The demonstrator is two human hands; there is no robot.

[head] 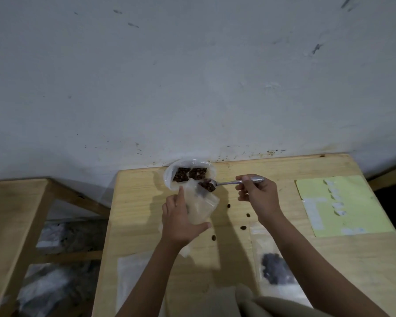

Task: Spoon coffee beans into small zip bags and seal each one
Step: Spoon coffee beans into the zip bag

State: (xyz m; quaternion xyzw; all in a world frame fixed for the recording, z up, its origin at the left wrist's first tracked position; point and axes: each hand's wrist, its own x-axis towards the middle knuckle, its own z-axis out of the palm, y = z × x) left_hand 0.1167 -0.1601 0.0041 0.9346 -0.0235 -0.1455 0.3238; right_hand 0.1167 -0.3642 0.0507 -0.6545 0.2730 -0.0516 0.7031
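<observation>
Pale wooden desk (284, 243) against a white wall. Near left edge: one flat empty bag (130, 280). Left hand (181, 221) grips one small zip bag (200, 205), mouth up, thumb beneath, forefinger along its side. Behind: one large open bag of coffee beans (190, 173). Right hand (258, 194) pinches one metal spoon (233, 183), bowl heaped with beans at the zip bag's mouth. Four loose beans (243, 227) on the desk. One filled bag (274, 267) near right. Yellow sheet (343, 204), white labels, writing too blurred to read.
</observation>
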